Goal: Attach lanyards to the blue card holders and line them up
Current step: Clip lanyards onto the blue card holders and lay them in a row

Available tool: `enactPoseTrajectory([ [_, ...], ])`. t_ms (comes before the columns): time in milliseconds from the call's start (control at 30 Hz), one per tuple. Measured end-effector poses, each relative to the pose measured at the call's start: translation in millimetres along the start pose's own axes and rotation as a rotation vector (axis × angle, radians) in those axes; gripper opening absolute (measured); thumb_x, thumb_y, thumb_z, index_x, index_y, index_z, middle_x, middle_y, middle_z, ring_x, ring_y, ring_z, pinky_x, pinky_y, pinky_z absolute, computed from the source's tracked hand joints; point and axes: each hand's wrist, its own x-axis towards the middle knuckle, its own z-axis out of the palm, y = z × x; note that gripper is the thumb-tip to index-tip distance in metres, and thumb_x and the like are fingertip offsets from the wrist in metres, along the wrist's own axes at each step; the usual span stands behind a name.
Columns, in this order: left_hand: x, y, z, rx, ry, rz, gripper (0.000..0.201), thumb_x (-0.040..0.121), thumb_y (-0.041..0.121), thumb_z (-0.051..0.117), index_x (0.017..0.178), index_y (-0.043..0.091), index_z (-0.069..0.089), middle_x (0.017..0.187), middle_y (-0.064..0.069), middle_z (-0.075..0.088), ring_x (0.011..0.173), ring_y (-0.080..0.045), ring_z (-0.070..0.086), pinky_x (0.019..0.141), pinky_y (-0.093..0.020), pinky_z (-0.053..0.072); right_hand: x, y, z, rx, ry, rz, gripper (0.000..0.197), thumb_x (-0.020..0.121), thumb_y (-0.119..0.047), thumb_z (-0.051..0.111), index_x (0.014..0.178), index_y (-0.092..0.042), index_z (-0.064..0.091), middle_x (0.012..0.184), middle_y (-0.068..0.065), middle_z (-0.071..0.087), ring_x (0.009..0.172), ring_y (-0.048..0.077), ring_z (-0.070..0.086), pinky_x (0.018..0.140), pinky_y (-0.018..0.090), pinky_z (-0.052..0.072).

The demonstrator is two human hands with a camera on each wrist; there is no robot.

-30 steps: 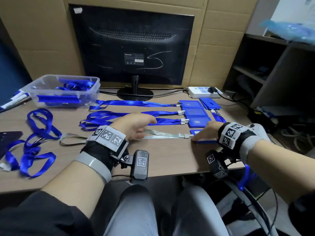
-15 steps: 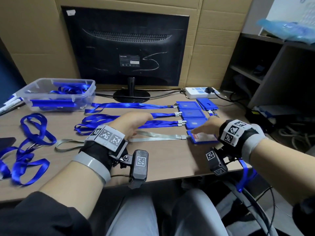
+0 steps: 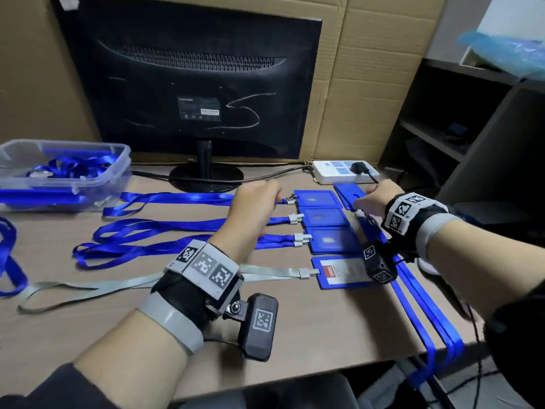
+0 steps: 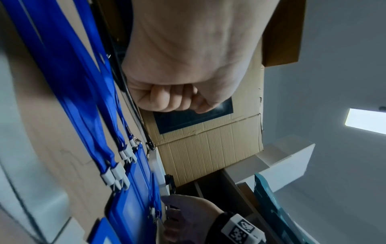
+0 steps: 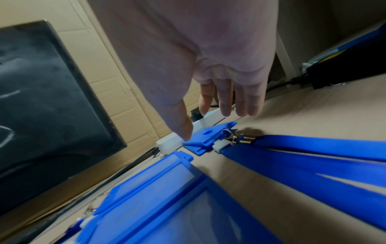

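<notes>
Four blue card holders lie in a column: three on blue lanyards (image 3: pixel 177 225), and the nearest card holder (image 3: pixel 342 273) on a grey lanyard (image 3: pixel 271 273). A fifth blue holder (image 3: pixel 343 191) (image 5: pixel 208 137) lies at the back right, and its blue lanyard (image 3: pixel 413 305) runs off the table's near edge. My left hand (image 3: pixel 256 202) (image 4: pixel 167 99) hovers over the top lanyard's clip end, fingers curled into a fist with nothing showing in them. My right hand (image 3: pixel 374 196) (image 5: pixel 208 122) is over the fifth holder with its fingers straight and the thumb tip at the holder's edge.
A clear plastic box (image 3: pixel 59 172) of blue lanyards stands at the back left. Loose lanyards (image 3: pixel 8 261) lie at the left edge. Behind are a monitor (image 3: pixel 191 84) and a white power strip (image 3: pixel 339 172). Dark shelves (image 3: pixel 442 143) stand to the right.
Both hands have left the grey-lanyard holder and moved away from me: the left to the top lanyard's clip end, the right to the fifth holder at the back right.
</notes>
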Motion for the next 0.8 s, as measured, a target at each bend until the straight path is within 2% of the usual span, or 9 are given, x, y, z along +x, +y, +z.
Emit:
enactPoseTrajectory([
  [67, 8.5, -5.2, 6.7, -0.025, 0.01, -0.01, 0.009, 0.087, 0.026, 0.053, 0.084, 0.021, 0.046, 0.081, -0.007, 0.023, 0.057, -0.019, 0.019, 0.051, -0.028, 0.018, 16.9, -2.1, 4.1, -0.041, -0.028, 0.018, 0.023, 0.071, -0.029, 0.081, 0.078, -0.008, 0.073, 0.08, 0.011, 0.074, 0.067, 0.027, 0.065, 0.061, 0.028, 0.048],
  [200, 23.8, -10.6, 13.8, -0.068, 0.005, -0.071, 0.009, 0.09, 0.027, 0.057, 0.095, 0.024, 0.05, 0.07, -0.001, 0.022, 0.053, -0.017, 0.018, 0.048, -0.026, 0.016, 29.8, -9.0, 7.6, -0.083, -0.072, 0.031, 0.026, 0.077, -0.033, 0.083, 0.072, -0.011, 0.071, 0.07, 0.006, 0.069, 0.073, 0.027, 0.066, 0.072, 0.033, 0.053],
  [300, 32.5, -13.8, 19.6, -0.068, -0.041, -0.105, 0.018, 0.089, 0.028, 0.06, 0.094, 0.021, 0.044, 0.073, -0.004, 0.02, 0.053, -0.018, 0.016, 0.051, -0.028, 0.014, 37.2, -4.7, 13.6, -0.183, -0.106, -0.017, 0.027, 0.085, -0.033, 0.08, 0.07, -0.019, 0.063, 0.104, 0.012, 0.066, 0.1, 0.032, 0.067, 0.088, 0.035, 0.053],
  [400, 34.0, -16.1, 24.5, -0.084, -0.057, -0.11, 0.025, 0.088, 0.027, 0.06, 0.094, 0.018, 0.038, 0.083, -0.01, 0.018, 0.057, -0.02, 0.014, 0.057, -0.034, 0.012, 44.7, 0.6, 19.2, -0.165, -0.051, -0.049, 0.03, 0.078, -0.028, 0.085, 0.1, -0.019, 0.067, 0.127, 0.013, 0.063, 0.11, 0.032, 0.062, 0.093, 0.036, 0.052],
  [433, 34.0, -16.7, 25.6, -0.092, -0.063, -0.107, 0.025, 0.088, 0.027, 0.06, 0.094, 0.018, 0.038, 0.084, -0.01, 0.018, 0.058, -0.02, 0.014, 0.057, -0.035, 0.012, 42.9, 0.4, 19.2, -0.182, -0.054, -0.046, 0.029, 0.078, -0.03, 0.085, 0.099, -0.017, 0.068, 0.124, 0.013, 0.063, 0.106, 0.031, 0.062, 0.089, 0.034, 0.052],
  [533, 33.1, -17.5, 27.2, -0.11, -0.08, -0.103, 0.024, 0.088, 0.027, 0.06, 0.094, 0.018, 0.038, 0.081, -0.008, 0.017, 0.057, -0.02, 0.013, 0.056, -0.033, 0.012, 32.5, -1.6, 10.6, -0.131, -0.06, 0.001, 0.027, 0.085, -0.035, 0.078, 0.071, -0.019, 0.062, 0.109, 0.015, 0.064, 0.102, 0.033, 0.065, 0.083, 0.034, 0.054],
  [633, 29.0, -13.4, 26.6, -0.114, -0.086, -0.077, 0.021, 0.091, 0.027, 0.06, 0.09, 0.018, 0.041, 0.071, -0.002, 0.021, 0.051, -0.017, 0.017, 0.048, -0.025, 0.014, 21.8, -1.0, 2.3, -0.004, 0.004, 0.044, 0.033, 0.077, -0.042, 0.079, 0.073, -0.011, 0.066, 0.092, 0.013, 0.071, 0.084, 0.031, 0.068, 0.071, 0.033, 0.053],
  [733, 18.8, -3.3, 28.4, -0.126, -0.096, -0.042, 0.017, 0.093, 0.03, 0.06, 0.083, 0.019, 0.052, 0.076, -0.002, 0.044, 0.052, -0.016, 0.038, 0.047, -0.024, 0.027, 1.5, 1.7, -11.7, 0.103, 0.042, 0.078, 0.046, 0.068, -0.053, 0.076, 0.075, -0.008, 0.069, 0.072, 0.007, 0.068, 0.062, 0.024, 0.062, 0.054, 0.028, 0.044],
  [800, 7.7, 4.2, 31.6, -0.159, -0.138, -0.043, 0.015, 0.094, 0.032, 0.061, 0.086, 0.02, 0.066, 0.091, 0.0, 0.06, 0.066, -0.018, 0.056, 0.053, -0.026, 0.04, -11.5, 6.3, -19.5, 0.169, 0.052, 0.066, 0.051, 0.06, -0.058, 0.077, 0.073, -0.01, 0.066, 0.069, 0.007, 0.066, 0.062, 0.026, 0.063, 0.056, 0.029, 0.047],
])
